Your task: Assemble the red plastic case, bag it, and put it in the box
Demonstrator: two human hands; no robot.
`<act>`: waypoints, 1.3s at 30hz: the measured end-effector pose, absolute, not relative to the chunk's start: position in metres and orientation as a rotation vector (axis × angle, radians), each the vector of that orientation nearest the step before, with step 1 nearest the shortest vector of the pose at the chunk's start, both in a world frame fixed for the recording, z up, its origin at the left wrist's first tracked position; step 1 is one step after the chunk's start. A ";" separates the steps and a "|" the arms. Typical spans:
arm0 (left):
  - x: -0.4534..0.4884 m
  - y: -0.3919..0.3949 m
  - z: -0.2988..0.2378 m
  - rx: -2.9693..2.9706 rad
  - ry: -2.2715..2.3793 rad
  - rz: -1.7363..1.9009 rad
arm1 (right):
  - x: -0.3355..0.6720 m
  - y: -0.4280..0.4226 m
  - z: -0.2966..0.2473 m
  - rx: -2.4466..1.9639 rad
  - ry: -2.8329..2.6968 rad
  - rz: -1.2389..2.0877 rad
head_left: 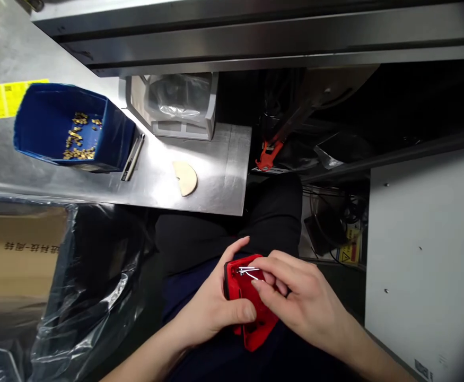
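Note:
Above my lap, my left hand (219, 305) grips a red plastic housing (261, 323) with a black edge. Its thumb presses on the near side, while the other fingers are mostly hidden behind. The hollow inside of the housing faces up. Thin white wires (248, 269) run out from its upper left part. At their free side, my right hand (295, 286) is closed, with thumb and index finger at the wires; the exact contact point is partly hidden by the fingers.
A blue bin (116, 135) with small brass parts (80, 135) lies on the metal bench (224, 175). Beside it are a utility knife (133, 157), a half-round beige piece (184, 178) and a grey bin (211, 114) with clear plastic bags. A plastic-wrapped carton (12, 265) stands left; a white panel (426, 239) right.

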State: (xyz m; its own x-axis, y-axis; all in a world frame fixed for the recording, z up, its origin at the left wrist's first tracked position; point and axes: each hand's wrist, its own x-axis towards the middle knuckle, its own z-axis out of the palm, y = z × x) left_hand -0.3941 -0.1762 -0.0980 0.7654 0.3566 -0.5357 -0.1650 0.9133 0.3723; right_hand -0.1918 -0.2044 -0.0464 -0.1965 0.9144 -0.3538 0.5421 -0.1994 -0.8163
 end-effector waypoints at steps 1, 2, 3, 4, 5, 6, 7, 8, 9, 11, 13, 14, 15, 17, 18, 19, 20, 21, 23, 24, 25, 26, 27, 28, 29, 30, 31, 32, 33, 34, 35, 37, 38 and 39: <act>-0.392 -0.176 -0.097 0.325 0.636 0.289 | -0.194 -0.206 -0.048 -1.691 -1.712 1.328; -0.391 -0.176 -0.096 0.333 0.635 0.289 | -0.194 -0.208 -0.051 -1.689 -1.722 1.305; -0.390 -0.176 -0.095 0.340 0.636 0.290 | -0.195 -0.208 -0.053 -1.688 -1.727 1.289; -0.389 -0.177 -0.095 0.344 0.636 0.290 | -0.194 -0.209 -0.055 -1.690 -1.727 1.280; -0.388 -0.177 -0.094 0.347 0.636 0.292 | -0.193 -0.210 -0.056 -1.692 -1.728 1.277; -0.388 -0.178 -0.094 0.349 0.635 0.295 | -0.193 -0.210 -0.057 -1.691 -1.732 1.276; -0.387 -0.178 -0.093 0.348 0.635 0.299 | -0.192 -0.211 -0.058 -1.688 -1.738 1.270; -0.386 -0.179 -0.093 0.347 0.635 0.305 | -0.191 -0.211 -0.058 -1.684 -1.746 1.262; -0.386 -0.179 -0.093 0.347 0.635 0.312 | -0.191 -0.212 -0.058 -1.680 -1.753 1.256; -0.385 -0.180 -0.093 0.347 0.634 0.312 | -0.192 -0.212 -0.058 -1.673 -1.766 1.247; -0.385 -0.180 -0.093 0.347 0.633 0.301 | -0.193 -0.213 -0.058 -1.675 -1.780 1.247; -0.385 -0.180 -0.093 0.346 0.633 0.290 | -0.193 -0.214 -0.058 -1.674 -1.783 1.249; -0.386 -0.180 -0.093 0.344 0.634 0.281 | -0.193 -0.214 -0.057 -1.670 -1.782 1.255; -0.387 -0.180 -0.093 0.340 0.637 0.267 | -0.191 -0.215 -0.056 -1.662 -1.738 1.294; -0.387 -0.180 -0.094 0.337 0.637 0.262 | -0.189 -0.215 -0.057 -1.666 -1.686 1.312; -0.388 -0.180 -0.094 0.334 0.639 0.260 | -0.186 -0.215 -0.058 -1.686 -1.615 1.310; -0.389 -0.180 -0.094 0.332 0.644 0.261 | -0.183 -0.213 -0.062 -1.723 -1.531 1.279; -0.389 -0.181 -0.094 0.328 0.651 0.260 | -0.180 -0.210 -0.067 -1.770 -1.441 1.224; -0.391 -0.181 -0.096 0.315 0.662 0.248 | -0.176 -0.200 -0.086 -1.847 -1.288 1.098; -0.392 -0.181 -0.097 0.304 0.666 0.240 | -0.176 -0.193 -0.098 -1.862 -1.245 1.054; -0.393 -0.182 -0.098 0.293 0.665 0.231 | -0.177 -0.185 -0.112 -1.860 -1.229 1.027; -0.393 -0.182 -0.099 0.281 0.657 0.223 | -0.180 -0.176 -0.127 -1.840 -1.240 1.013; -0.394 -0.182 -0.100 0.272 0.645 0.219 | -0.184 -0.166 -0.141 -1.812 -1.271 1.002; -0.394 -0.182 -0.101 0.266 0.631 0.218 | -0.189 -0.157 -0.155 -1.786 -1.323 0.998; -0.395 -0.182 -0.101 0.262 0.617 0.219 | -0.193 -0.148 -0.168 -1.777 -1.401 0.996; -0.395 -0.182 -0.102 0.260 0.608 0.223 | -0.197 -0.141 -0.179 -1.782 -1.491 0.999; -0.396 -0.183 -0.103 0.257 0.603 0.228 | -0.200 -0.135 -0.187 -1.802 -1.582 1.003; -0.397 -0.183 -0.103 0.253 0.604 0.235 | -0.202 -0.131 -0.192 -1.830 -1.652 0.998; -0.398 -0.183 -0.103 0.249 0.609 0.242 | -0.202 -0.128 -0.194 -1.857 -1.687 0.983; -0.399 -0.184 -0.102 0.245 0.614 0.248 | -0.200 -0.127 -0.193 -1.871 -1.681 0.967; -0.400 -0.184 -0.102 0.239 0.620 0.255 | -0.198 -0.128 -0.190 -1.869 -1.638 0.956; -0.401 -0.184 -0.102 0.230 0.625 0.268 | -0.190 -0.134 -0.174 -1.832 -1.523 0.958; -0.401 -0.184 -0.101 0.227 0.624 0.272 | -0.185 -0.139 -0.162 -1.802 -1.481 0.970; -0.401 -0.184 -0.102 0.223 0.621 0.273 | -0.180 -0.145 -0.150 -1.769 -1.462 0.986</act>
